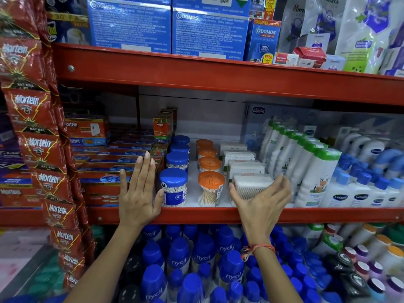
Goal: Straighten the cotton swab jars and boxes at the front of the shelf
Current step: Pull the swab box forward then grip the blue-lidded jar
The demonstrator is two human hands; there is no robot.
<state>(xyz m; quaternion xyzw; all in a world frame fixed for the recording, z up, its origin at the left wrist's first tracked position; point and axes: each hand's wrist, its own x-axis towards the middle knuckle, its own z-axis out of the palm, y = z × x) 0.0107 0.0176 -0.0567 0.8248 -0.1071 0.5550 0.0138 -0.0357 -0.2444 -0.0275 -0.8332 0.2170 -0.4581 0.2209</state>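
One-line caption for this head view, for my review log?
Left hand flat against the blue-lidded swab jar, right hand gripping the front clear swab box on the red shelf.

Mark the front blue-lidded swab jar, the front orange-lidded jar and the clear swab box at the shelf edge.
front blue-lidded swab jar [173, 186]: head view, on its clear wall under the lid.
front orange-lidded jar [211, 180]: head view, on the orange lid.
clear swab box [251, 185]: head view, on its front face.
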